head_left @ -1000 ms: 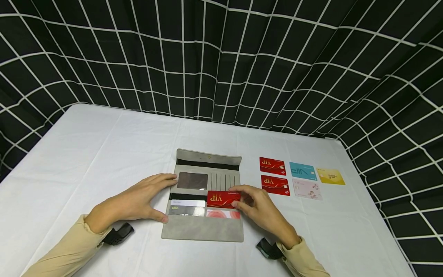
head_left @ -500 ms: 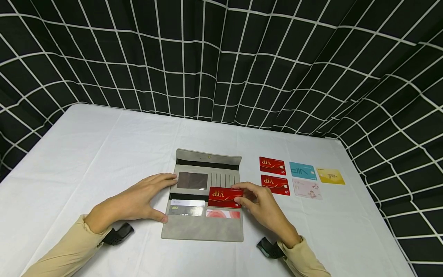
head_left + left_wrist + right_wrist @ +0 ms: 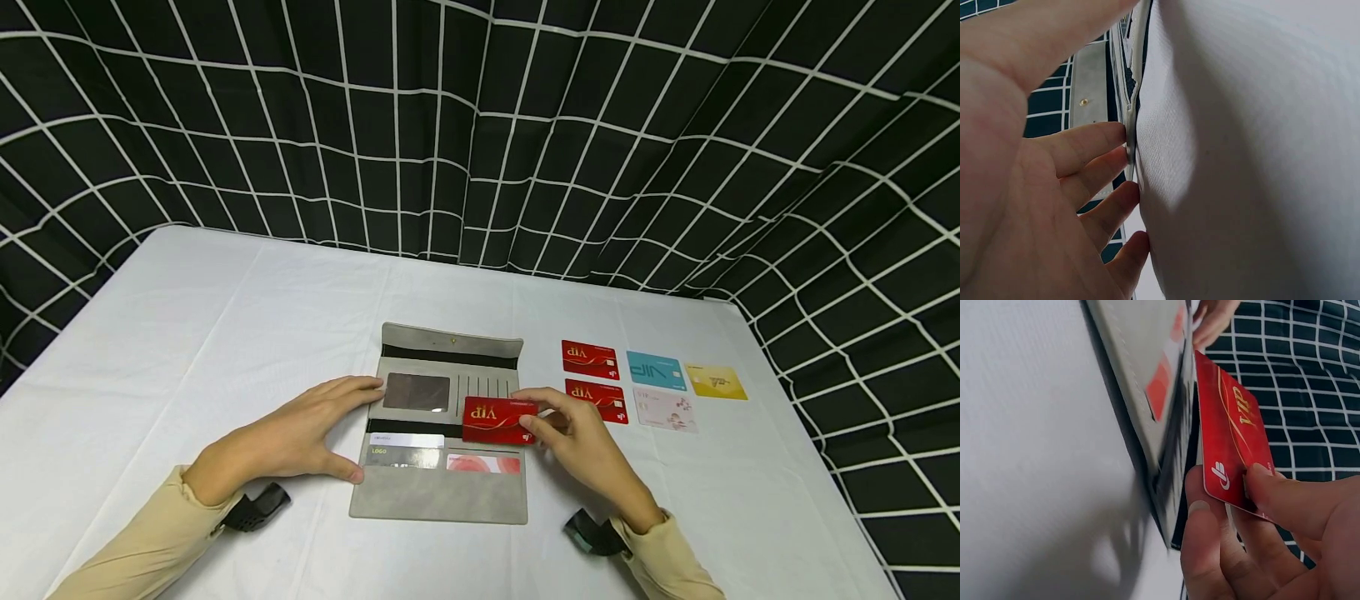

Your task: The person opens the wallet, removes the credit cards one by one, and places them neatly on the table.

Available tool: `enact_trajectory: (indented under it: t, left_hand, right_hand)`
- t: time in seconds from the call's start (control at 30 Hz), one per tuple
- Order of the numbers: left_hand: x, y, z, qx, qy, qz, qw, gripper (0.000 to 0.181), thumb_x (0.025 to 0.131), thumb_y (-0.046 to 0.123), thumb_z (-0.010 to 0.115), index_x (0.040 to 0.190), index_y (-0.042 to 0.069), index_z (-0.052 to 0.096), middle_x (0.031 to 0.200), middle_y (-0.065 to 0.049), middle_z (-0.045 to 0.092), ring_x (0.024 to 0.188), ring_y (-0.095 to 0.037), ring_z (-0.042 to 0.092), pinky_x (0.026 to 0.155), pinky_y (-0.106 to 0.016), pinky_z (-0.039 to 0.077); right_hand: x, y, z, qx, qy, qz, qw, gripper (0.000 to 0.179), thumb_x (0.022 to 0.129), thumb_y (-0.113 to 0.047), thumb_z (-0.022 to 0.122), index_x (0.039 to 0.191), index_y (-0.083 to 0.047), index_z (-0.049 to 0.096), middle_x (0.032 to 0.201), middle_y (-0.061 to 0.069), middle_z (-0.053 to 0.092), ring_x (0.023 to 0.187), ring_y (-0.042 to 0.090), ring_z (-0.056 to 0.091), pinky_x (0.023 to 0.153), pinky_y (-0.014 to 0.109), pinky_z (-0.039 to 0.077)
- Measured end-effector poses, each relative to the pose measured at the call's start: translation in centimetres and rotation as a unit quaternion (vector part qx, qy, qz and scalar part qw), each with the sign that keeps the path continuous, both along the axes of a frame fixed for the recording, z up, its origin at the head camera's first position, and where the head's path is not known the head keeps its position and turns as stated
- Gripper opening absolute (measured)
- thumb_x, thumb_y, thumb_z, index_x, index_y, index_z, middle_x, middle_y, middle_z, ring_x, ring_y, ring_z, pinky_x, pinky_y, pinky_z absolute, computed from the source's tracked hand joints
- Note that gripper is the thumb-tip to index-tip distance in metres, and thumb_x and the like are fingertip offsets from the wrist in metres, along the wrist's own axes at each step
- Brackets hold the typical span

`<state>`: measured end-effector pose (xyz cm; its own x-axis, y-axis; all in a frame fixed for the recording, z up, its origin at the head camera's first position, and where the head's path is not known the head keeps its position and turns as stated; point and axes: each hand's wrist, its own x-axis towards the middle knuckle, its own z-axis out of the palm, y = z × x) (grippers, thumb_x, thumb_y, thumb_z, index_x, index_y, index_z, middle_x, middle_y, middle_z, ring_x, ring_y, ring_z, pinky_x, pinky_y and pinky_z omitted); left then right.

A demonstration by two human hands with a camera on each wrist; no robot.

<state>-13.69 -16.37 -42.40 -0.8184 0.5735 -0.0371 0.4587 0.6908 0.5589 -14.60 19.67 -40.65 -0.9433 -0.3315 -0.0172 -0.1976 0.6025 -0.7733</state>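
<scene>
Fingers of my right hand (image 3: pixel 587 443) pinch a flat red plastic card (image 3: pixel 493 419), now higher over the open grey leathery wallet (image 3: pixel 438 497), so I think it's untucked; my left hand (image 3: pixel 300 433) has its fingers apart.

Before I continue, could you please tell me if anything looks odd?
No damage shows, but in the head view the red VIP card in the right hand reads upside down, unlike the LOGO card in the wallet.

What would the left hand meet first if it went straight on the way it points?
Most likely the open grey wallet: the left hand lies right at its left edge, seemingly touching it, though exact contact is hard to judge.
</scene>
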Motion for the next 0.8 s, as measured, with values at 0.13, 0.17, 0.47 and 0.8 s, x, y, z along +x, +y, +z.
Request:
enact_trajectory:
  t: [0.13,0.17,0.47,0.8]
  left_hand:
    - [0.0,0.0,0.0,0.000,0.000,0.000,1.0000,0.099,0.070,0.053,0.082,0.147,0.004,0.044,0.156,-0.011,0.040,0.144,-0.037,0.035,0.116,-0.061,0.030]
    - [0.0,0.0,0.0,0.000,0.000,0.000,1.0000,0.100,0.070,0.053,0.082,0.147,0.004,0.044,0.156,-0.011,0.040,0.144,-0.037,0.035,0.116,-0.061,0.030]
    - [-0.1,0.0,0.0,-0.003,0.000,0.001,1.0000,0.100,0.069,0.054,0.082,0.147,0.004,0.044,0.156,-0.011,0.040,0.145,-0.038,0.035,0.116,-0.061,0.030]
    - [0.0,0.0,0.0,-0.003,-0.005,0.003,1.0000,0.100,0.069,0.053,0.083,0.148,0.004,0.044,0.157,-0.011,0.039,0.145,-0.038,0.034,0.116,-0.062,0.030]
  right_hand:
    - [-0.2,0.5,0.3,-0.005,-0.001,-0.004,1.0000,0.035,0.090,-0.010,0.071,0.125,-0.013,0.067,0.097,0.011,0.070,0.063,0.018,0.065,0.056,0.023,0.052]
    - [-0.2,0.6,0.4,-0.005,0.000,-0.006,1.0000,0.036,0.089,-0.009,0.071,0.125,-0.013,0.067,0.099,0.011,0.070,0.064,0.018,0.065,0.057,0.023,0.053]
    - [-0.4,1.6,1.3,0.015,0.019,-0.021,0.9995,0.035,0.090,-0.010,0.071,0.125,-0.011,0.066,0.097,0.010,0.069,0.066,0.017,0.064,0.059,0.022,0.052]
    - [-0.8,2.6,1.7,0.030,0.052,-0.019,0.9980,0.035,0.090,-0.010,0.070,0.124,-0.010,0.065,0.081,0.005,0.062,0.063,0.016,0.059,0.057,0.022,0.050]
